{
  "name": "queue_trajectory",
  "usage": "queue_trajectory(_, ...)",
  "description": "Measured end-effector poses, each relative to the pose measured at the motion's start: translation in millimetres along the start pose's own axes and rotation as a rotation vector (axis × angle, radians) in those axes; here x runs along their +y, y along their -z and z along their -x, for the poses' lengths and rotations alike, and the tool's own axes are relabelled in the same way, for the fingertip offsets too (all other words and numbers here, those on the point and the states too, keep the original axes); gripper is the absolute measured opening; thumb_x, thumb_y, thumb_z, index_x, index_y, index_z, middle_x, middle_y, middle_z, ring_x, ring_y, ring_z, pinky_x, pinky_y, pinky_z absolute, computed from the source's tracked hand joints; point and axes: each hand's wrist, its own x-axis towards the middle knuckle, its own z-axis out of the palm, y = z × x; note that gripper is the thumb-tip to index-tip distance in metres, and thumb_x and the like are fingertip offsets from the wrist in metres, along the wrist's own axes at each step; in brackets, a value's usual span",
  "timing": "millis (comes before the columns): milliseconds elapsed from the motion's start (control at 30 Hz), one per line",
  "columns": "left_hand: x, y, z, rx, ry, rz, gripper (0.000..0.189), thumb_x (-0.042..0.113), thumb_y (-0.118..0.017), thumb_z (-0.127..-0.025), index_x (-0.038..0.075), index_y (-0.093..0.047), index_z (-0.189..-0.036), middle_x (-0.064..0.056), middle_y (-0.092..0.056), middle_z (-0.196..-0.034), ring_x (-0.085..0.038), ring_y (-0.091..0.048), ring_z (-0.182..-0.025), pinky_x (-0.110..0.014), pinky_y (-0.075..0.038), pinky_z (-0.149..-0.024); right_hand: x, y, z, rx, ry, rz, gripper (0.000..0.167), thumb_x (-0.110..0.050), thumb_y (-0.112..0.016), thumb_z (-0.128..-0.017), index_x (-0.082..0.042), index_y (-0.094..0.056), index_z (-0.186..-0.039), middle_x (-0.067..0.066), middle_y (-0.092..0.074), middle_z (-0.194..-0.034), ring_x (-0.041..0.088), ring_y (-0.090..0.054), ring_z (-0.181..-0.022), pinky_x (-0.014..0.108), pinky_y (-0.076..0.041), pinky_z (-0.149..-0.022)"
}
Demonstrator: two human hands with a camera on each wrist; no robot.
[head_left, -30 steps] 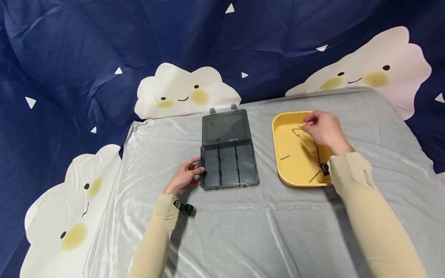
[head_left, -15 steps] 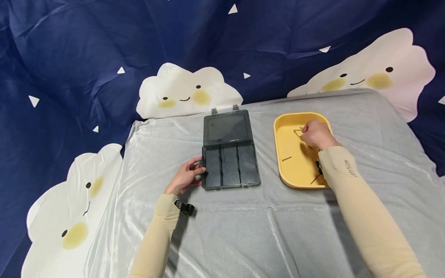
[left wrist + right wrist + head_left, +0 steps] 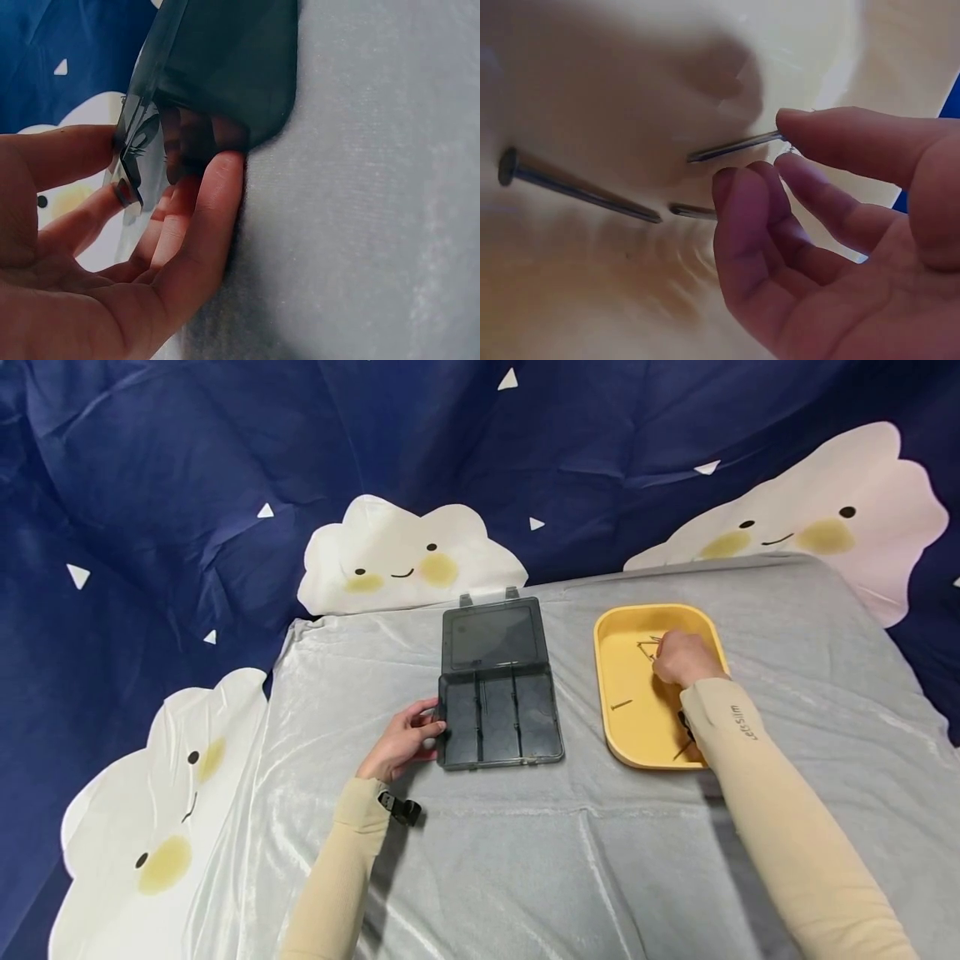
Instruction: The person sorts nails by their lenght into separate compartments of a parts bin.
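A dark translucent plastic case point(image 3: 536, 718) lies on the cloth with its lid point(image 3: 495, 637) folded back; thin dividers split it into three compartments, and a slender nail lies in the middle one. My left hand point(image 3: 405, 739) holds the case's left side, thumb at the rim and fingers against the outer wall. In the yellow tray point(image 3: 633, 739), my right hand point(image 3: 684, 658) is lowered among several nails. Its thumb and fingertip close at the end of one nail point(image 3: 735, 147), seen in the right wrist view. A flat-headed nail point(image 3: 585, 191) lies beside it.
A loose nail point(image 3: 621, 704) rests near the tray's left side, and another point(image 3: 682, 749) shows by the right sleeve. Grey cloth point(image 3: 525, 860) covers the table. Behind hangs a dark blue curtain point(image 3: 420, 435) with printed clouds.
My right hand has come down deeper into the tray, towards the nails at its upper middle. The left hand stays on the case. The view has shifted slightly.
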Motion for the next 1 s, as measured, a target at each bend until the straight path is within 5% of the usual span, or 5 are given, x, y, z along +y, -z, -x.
queue_trajectory(333,-1.6,-1.6,-2.1,0.01,0.001,0.003,0.054,0.009,-0.061,-0.094,0.02,-0.045,-0.144,-0.01,-0.052,-0.121,-0.014,-0.057,-0.092,-0.028,-0.055,-0.06,3,-5,-4.0,-0.001,-0.012,0.032,0.016,-0.002,-0.048,-0.082,-0.006,-0.05,-0.067,0.013,-0.05,-0.069,0.029,-0.047,-0.067,0.033,-0.041,-0.055)
queue_trajectory(567,5.4,-3.1,2.7,-0.011,0.011,-0.002,0.057,0.01,-0.061,-0.094,0.018,-0.041,-0.147,-0.012,-0.05,-0.124,-0.017,-0.056,-0.096,-0.03,-0.055,-0.063,2,-5,-6.7,0.006,-0.048,0.045,0.024,-0.001,-0.046,-0.083,-0.01,-0.042,-0.061,0.011,-0.047,-0.061,0.027,-0.046,-0.061,0.03,-0.04,-0.05)
queue_trajectory(733,21.9,-6.1,17.5,-0.028,0.02,-0.007,0.058,0.007,-0.058,-0.095,0.013,-0.038,-0.148,-0.012,-0.05,-0.123,-0.02,-0.056,-0.1,-0.032,-0.056,-0.067,1,-4,-6.4,-0.027,-0.051,0.063,0.013,-0.003,-0.049,-0.081,-0.005,-0.048,-0.068,0.021,-0.054,-0.074,0.03,-0.049,-0.065,0.032,-0.043,-0.052)
queue_trajectory(1000,22.8,-5.5,18.7,-0.029,0.026,-0.009,0.057,0.007,-0.058,-0.095,0.013,-0.038,-0.148,-0.012,-0.05,-0.123,-0.02,-0.056,-0.1,-0.033,-0.056,-0.07,0,-6,-3.7,-0.053,-0.033,0.078,0.011,-0.009,-0.061,-0.077,0.0,-0.054,-0.075,0.022,-0.055,-0.08,0.033,-0.052,-0.072,0.034,-0.045,-0.056)
